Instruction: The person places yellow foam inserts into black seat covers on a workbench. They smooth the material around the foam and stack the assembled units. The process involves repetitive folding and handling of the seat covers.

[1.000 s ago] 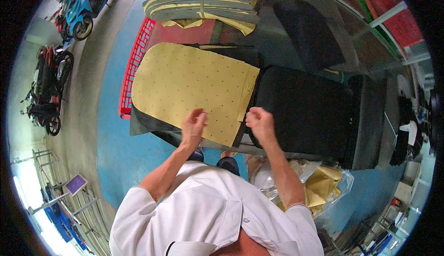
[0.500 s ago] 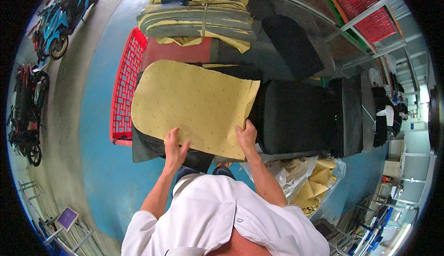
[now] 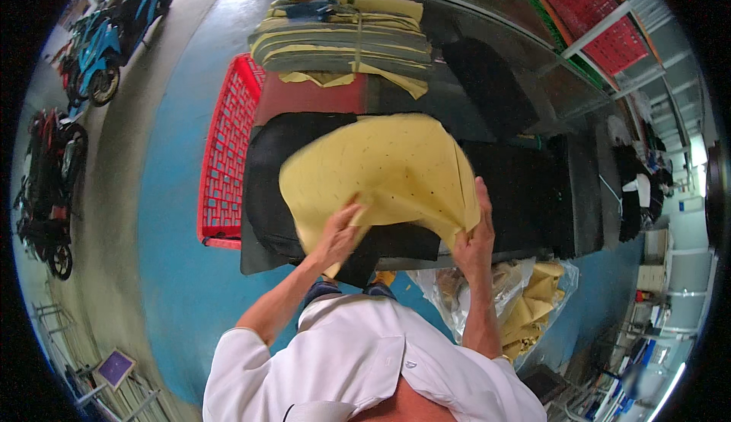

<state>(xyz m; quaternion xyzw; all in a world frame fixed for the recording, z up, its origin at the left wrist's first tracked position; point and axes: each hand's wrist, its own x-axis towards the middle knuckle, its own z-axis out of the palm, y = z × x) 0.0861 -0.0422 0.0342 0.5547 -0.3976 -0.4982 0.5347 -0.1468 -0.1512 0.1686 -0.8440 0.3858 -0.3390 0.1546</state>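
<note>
A yellow paper sheet (image 3: pixel 381 159) with small dark marks bows upward between my hands, its edges slightly blurred. My right hand (image 3: pixel 476 231) is closed on the sheet's right end, which is creased there. At the near edge, my left hand (image 3: pixel 339 231) has its fingers around the paper, partly smeared by motion. Under the sheet lies a black rounded piece (image 3: pixel 266 186) shaped like a mat, its left part uncovered. Another black padded piece (image 3: pixel 514 193) lies to the right of my right hand.
A red plastic crate (image 3: pixel 228 151) stands left of the black pieces. Behind them sits a tied bundle of grey and yellow sheets (image 3: pixel 343 41). Crumpled yellow paper in a clear plastic bag (image 3: pixel 533 292) is at the near right. Motorbikes (image 3: pixel 53 186) stand at far left.
Both hands have lifted the yellow sheet and moved it right, bending it into an arch. The black piece beneath now shows at the left. The whole view has shifted slightly.
</note>
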